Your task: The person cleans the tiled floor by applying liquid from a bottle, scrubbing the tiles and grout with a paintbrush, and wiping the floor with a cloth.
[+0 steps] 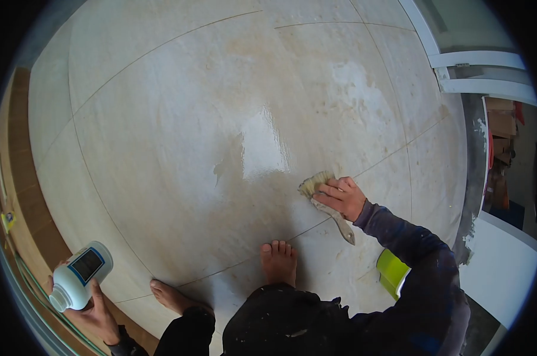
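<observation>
My right hand (344,199) is closed around a scrub brush (339,223) with pale bristles and a worn handle. Its bristles are at the tiled floor (179,118), whose surface has a wet, shiny patch in the middle and brownish stains. At the lower left, my left hand (96,312) grips a white plastic bottle (105,261) with a dark label. The bottle is tilted, its neck pointing down and to the left. Beside my right arm stands a bright green container (392,270), partly hidden by the sleeve.
My bare feet (278,261) are on the tiles. A wooden step or board (28,160) runs along the left edge, with a green hose (37,291) by it. At the upper right is a white door frame (482,59); cardboard boxes (501,123) lie beyond a threshold.
</observation>
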`<act>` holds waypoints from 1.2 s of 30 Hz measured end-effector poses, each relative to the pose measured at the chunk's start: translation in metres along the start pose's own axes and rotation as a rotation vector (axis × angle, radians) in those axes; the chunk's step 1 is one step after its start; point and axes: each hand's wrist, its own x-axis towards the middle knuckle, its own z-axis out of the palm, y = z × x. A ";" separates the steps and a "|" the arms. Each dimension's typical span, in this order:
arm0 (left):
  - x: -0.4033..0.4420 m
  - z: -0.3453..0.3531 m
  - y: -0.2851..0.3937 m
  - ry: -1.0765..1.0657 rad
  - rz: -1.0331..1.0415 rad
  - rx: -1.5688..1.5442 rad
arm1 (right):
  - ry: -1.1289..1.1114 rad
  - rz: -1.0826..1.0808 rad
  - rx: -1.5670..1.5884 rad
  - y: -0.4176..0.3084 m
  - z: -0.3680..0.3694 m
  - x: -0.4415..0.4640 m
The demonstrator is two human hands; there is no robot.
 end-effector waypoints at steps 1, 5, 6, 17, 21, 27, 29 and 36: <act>0.001 0.001 0.001 -0.006 0.023 0.016 | -0.014 -0.062 -0.024 0.010 -0.005 0.014; 0.008 0.001 -0.004 -0.067 -0.057 0.041 | 0.289 0.192 -0.096 0.106 -0.032 0.166; 0.004 0.004 -0.004 -0.057 -0.052 0.038 | 0.298 0.188 -0.102 0.103 -0.027 0.180; 0.006 0.000 -0.014 -0.027 -0.079 0.028 | 0.116 -0.050 -0.068 0.035 -0.001 0.146; 0.014 0.007 -0.013 -0.006 -0.014 0.014 | 0.341 0.133 0.022 0.038 0.010 0.157; 0.008 0.003 -0.018 0.045 -0.093 -0.009 | 0.247 0.130 -0.007 0.032 0.005 0.139; 0.004 0.000 -0.016 0.017 -0.100 0.004 | 0.526 0.430 -0.012 0.037 -0.002 0.159; 0.012 0.001 -0.017 -0.055 -0.050 -0.065 | 0.463 0.598 -0.033 0.022 0.000 0.146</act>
